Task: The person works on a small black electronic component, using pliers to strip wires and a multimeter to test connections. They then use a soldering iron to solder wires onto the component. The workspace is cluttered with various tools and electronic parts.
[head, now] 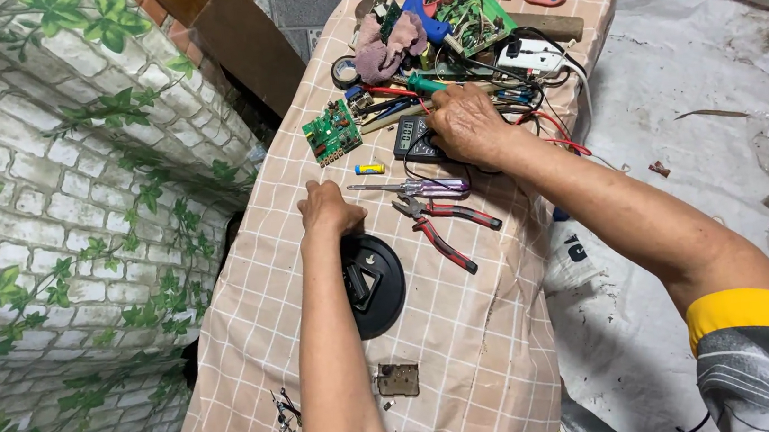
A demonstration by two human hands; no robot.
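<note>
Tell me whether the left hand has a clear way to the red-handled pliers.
Probably yes: the left hand rests on the cloth just beside the red-handled pliers, with nothing between them; only the screwdriver lies nearby.

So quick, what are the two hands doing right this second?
Left hand: curled, resting on the checked tablecloth above the round black disc; whether it holds anything cannot be told.
Right hand: palm-down over the dark multimeter; grip cannot be told.

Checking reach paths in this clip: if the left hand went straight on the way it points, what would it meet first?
Probably the purple-handled screwdriver, lying just beyond the left hand; the small yellow-and-blue cylinder comes after. Depth is hard to judge.
</note>
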